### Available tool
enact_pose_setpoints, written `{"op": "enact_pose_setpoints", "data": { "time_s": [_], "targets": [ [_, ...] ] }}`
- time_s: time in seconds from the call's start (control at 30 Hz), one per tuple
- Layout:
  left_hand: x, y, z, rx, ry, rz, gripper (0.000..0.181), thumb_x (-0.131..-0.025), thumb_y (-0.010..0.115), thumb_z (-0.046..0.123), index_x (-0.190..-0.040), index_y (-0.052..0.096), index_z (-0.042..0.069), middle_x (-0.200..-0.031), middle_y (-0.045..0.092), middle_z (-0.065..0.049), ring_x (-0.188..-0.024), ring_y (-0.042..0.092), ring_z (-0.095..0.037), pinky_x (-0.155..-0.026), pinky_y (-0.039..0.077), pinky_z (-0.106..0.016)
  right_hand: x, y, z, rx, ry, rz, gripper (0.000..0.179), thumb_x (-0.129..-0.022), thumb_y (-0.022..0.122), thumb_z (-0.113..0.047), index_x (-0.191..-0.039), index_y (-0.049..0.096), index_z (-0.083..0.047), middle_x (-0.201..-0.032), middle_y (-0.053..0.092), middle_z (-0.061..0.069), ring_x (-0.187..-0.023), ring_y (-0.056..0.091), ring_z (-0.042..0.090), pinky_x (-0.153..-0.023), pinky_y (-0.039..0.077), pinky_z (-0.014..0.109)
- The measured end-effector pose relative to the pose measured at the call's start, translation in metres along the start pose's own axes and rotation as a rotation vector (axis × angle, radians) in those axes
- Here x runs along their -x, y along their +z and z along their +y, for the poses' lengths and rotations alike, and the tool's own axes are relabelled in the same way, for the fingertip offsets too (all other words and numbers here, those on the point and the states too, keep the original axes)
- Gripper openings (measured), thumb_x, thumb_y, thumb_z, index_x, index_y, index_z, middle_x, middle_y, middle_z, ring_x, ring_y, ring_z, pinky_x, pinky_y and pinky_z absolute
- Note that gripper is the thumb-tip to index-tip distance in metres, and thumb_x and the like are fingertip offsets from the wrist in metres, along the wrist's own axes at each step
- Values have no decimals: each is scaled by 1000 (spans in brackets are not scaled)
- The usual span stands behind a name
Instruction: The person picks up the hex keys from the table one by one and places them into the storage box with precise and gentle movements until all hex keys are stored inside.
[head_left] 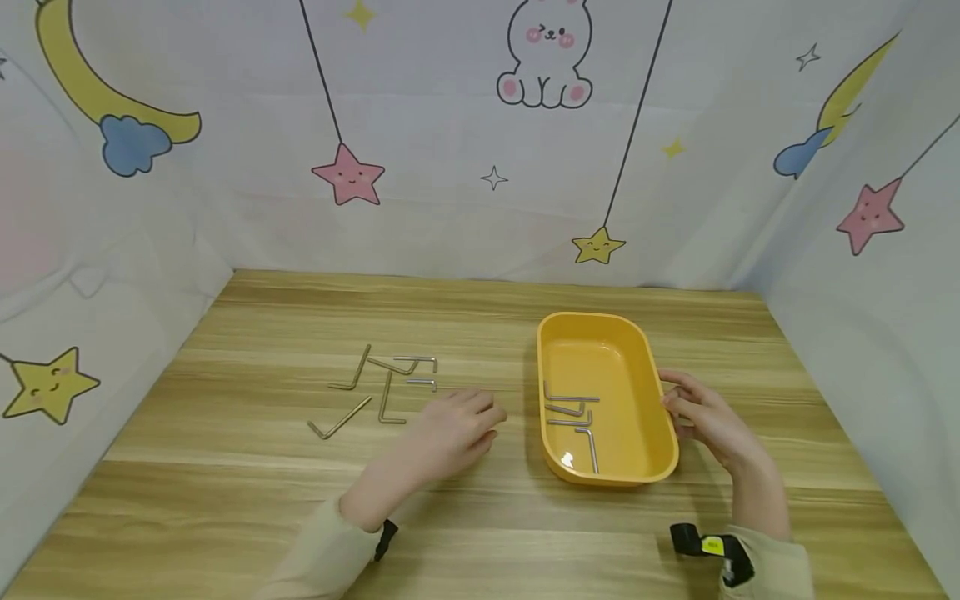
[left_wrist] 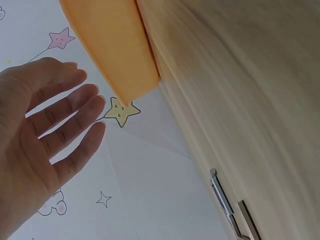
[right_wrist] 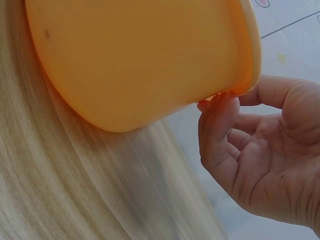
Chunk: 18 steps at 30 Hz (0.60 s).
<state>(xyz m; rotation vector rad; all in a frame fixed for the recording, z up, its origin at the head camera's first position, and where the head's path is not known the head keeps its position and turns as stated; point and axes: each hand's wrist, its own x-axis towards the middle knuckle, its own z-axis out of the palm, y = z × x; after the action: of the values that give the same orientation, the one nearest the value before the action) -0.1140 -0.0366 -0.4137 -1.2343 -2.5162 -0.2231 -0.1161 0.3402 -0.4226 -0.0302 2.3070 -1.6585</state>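
Observation:
My left hand (head_left: pixel 453 433) is over the table between the loose hex keys and the tray, its fingers loosely bent with nothing in them. In the left wrist view, those fingers (left_wrist: pixel 75 120) are spread slightly apart, away from the tray wall. My right hand (head_left: pixel 705 417) holds the right rim of a yellow plastic tray (head_left: pixel 652 400), fingers curled at the lip in the right wrist view. Several silver L-shaped hex keys (head_left: pixel 592 450) lie in the tray along its left side. To the left of my left hand lie brass-coloured hex keys (head_left: pixel 384 400) and two small silver hex keys (head_left: pixel 420 359).
The wood-grain table (head_left: pixel 487 542) is enclosed by a white cloth (head_left: pixel 442 225) printed with stars and a bear, at the back and both sides. A black strap (head_left: pixel 738 562) sits around my right wrist.

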Motion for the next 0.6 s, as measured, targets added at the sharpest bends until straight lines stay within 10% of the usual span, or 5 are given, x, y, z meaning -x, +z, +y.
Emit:
{"op": "enact_pose_setpoints", "data": {
  "time_s": [0.6],
  "targets": [
    [36,-7,-32,-40,-42,7,18,-80,75,18,-93,64,14,-85,60,3,-80,62,-16,-70,53,-31,1,0,-1,-4,-5,-7,58,-101,44,-20,-149,20,2,-89,55,-6,-69,51,8,-65,53,29]
  ]
}}
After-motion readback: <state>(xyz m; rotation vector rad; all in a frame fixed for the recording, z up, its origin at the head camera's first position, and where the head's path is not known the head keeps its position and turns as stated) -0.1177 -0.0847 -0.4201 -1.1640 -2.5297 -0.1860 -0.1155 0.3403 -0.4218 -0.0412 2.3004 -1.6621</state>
